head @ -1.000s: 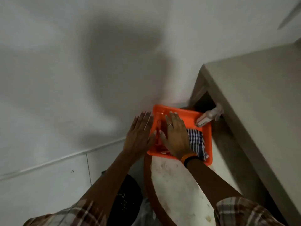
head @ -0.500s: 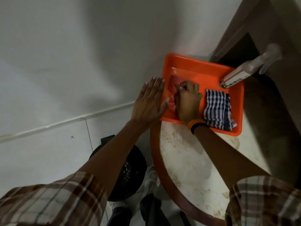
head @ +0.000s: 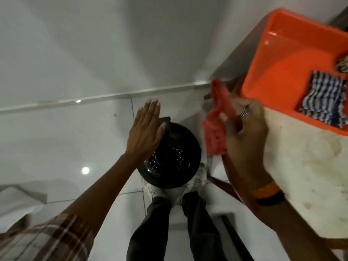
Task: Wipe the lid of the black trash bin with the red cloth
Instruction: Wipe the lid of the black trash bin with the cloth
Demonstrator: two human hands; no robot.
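The black trash bin (head: 173, 157) stands on the white floor below me, its round glossy lid speckled with light spots. My left hand (head: 146, 130) hovers flat and open over the lid's left edge, fingers together, holding nothing. My right hand (head: 243, 136) is raised to the right of the bin, at the table's edge, and grips the red cloth (head: 216, 127), which hangs crumpled from the fingers above the bin's right side.
An orange tray (head: 278, 53) sits on the round pale table (head: 310, 166) at the right, holding a blue checked cloth (head: 323, 98) and the tip of a spray bottle (head: 341, 64). My legs and shoes (head: 199, 176) are just behind the bin. A white wall rises ahead.
My right hand has lifted the red cloth out of the orange tray and moved it left, off the table. My left hand left the tray's side and now hovers over the bin lid.
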